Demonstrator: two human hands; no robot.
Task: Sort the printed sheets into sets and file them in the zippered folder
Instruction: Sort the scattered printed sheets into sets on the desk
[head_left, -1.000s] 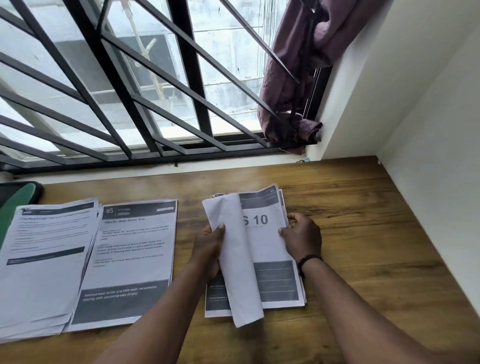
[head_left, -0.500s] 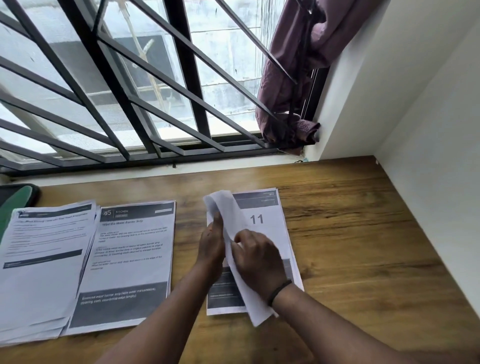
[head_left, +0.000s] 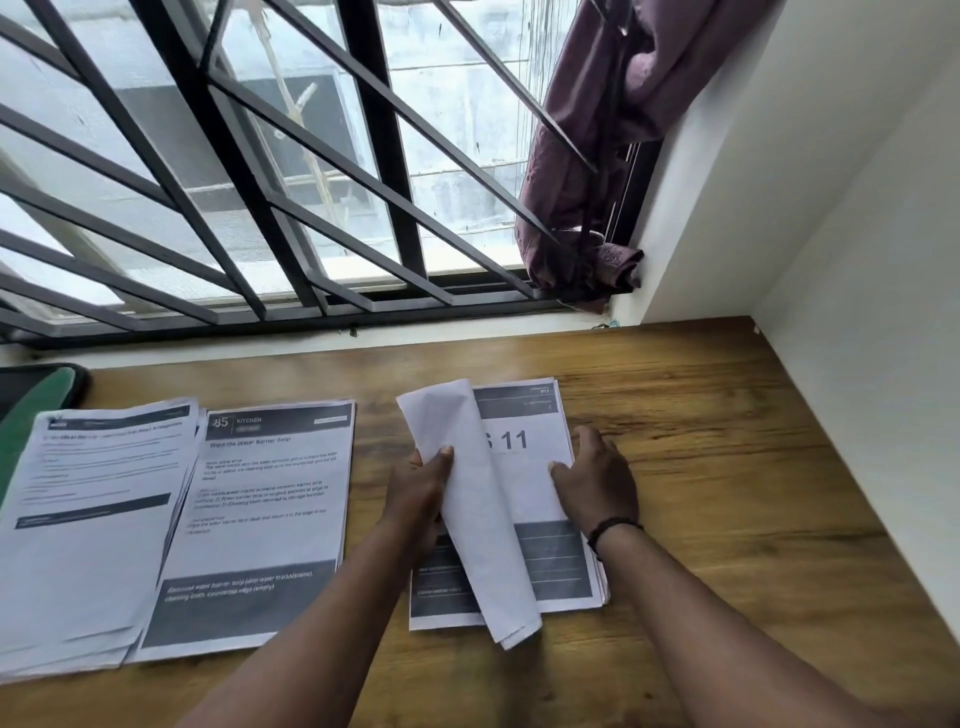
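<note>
Your left hand (head_left: 423, 483) pinches the turned-back sheets (head_left: 467, 499) clear; your right hand (head_left: 597, 480), fingers loosely spread, steadies the stack (head_left: 540, 499) so page 11 reads.

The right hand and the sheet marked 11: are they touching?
Touching. The head view shows the right hand with its fingers resting on the right edge of the sheet marked 11.

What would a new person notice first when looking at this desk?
First the two hands at the centre: the left hand holds a curled bundle of turned sheets, while the right hand rests on the stack showing "11". Then two more paper piles on the left, and black window bars behind the wooden desk.
</note>
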